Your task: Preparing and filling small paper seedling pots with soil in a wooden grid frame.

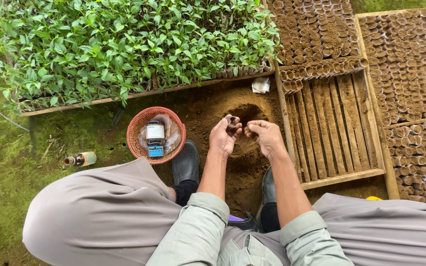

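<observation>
A small soil-filled pot (232,120) sits pinched in the left hand (224,137) fingers above the soil heap (242,148). The right hand (267,135), at 3 o'clock, has fingers curled shut, contents unclear. A red basket (139,140) lies at 9 o'clock.

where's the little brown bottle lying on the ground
In the head view the brown bottle lies on its side on the moss at the left, just left of the red basket.

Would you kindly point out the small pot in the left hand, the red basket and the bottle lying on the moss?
small pot (232,120), head view, its open top.
red basket (135,129), head view, left rim.
bottle (82,159), head view, its body.
</observation>
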